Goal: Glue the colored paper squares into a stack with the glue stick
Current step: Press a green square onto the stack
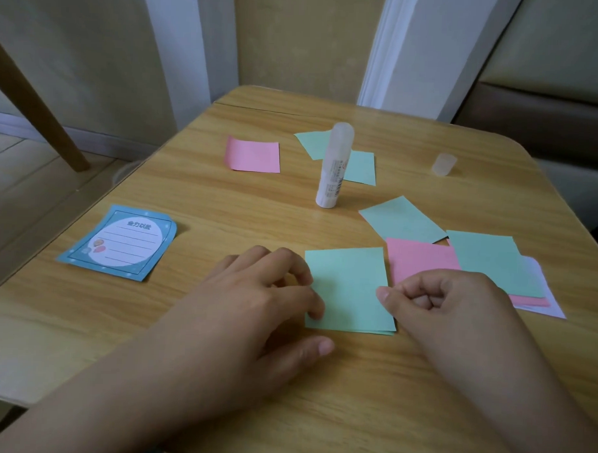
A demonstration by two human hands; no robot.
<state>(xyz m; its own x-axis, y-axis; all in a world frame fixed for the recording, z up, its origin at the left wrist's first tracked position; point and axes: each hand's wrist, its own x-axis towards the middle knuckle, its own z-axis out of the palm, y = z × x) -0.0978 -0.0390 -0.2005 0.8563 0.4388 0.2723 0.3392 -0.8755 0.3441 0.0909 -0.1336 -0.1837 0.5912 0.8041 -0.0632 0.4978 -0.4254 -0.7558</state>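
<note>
— Both hands sit at the green stack (349, 289): left hand (254, 299) presses fingertips on its left edge, right hand (450, 306), loosely curled and holding nothing, touches its right edge.
— How many sheets?
— Edges show several; count unclear. Glue stick (333, 166) stands capped beyond it, loose cap (444, 164) farther right. Right-hand pile (493, 263) overlaps, partly hidden.
</note>
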